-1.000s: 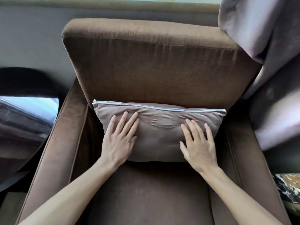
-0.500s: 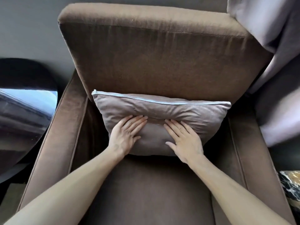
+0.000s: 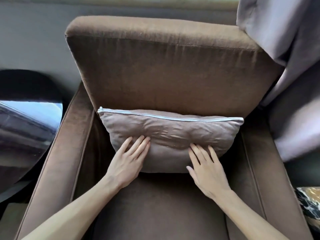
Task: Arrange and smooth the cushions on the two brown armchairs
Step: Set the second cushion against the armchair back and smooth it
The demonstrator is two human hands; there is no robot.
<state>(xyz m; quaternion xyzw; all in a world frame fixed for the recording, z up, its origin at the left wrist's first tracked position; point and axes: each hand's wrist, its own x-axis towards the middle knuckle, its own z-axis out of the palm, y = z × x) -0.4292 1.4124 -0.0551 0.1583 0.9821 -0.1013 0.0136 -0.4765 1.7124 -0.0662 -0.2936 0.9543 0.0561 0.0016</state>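
A brown armchair (image 3: 161, 70) fills the view, its seat below and its tall back above. A taupe cushion (image 3: 173, 132) with a pale zipper along its top edge leans against the chair back, resting on the seat. My left hand (image 3: 129, 160) lies flat on the cushion's lower left part, fingers spread. My right hand (image 3: 206, 168) lies flat on its lower right part, fingers apart. Neither hand grips the fabric. The cushion's surface between my hands is wrinkled.
A glossy dark round table (image 3: 26, 129) stands left of the chair. A grey-lilac curtain (image 3: 292, 66) hangs at the right, touching the chair back. A patterned object (image 3: 310, 203) shows at the lower right edge. A grey wall (image 3: 31, 40) is behind.
My hands came together at the cushion's middle, then slid apart and lower toward its bottom corners. The cushion's middle now shows fresh wrinkles.
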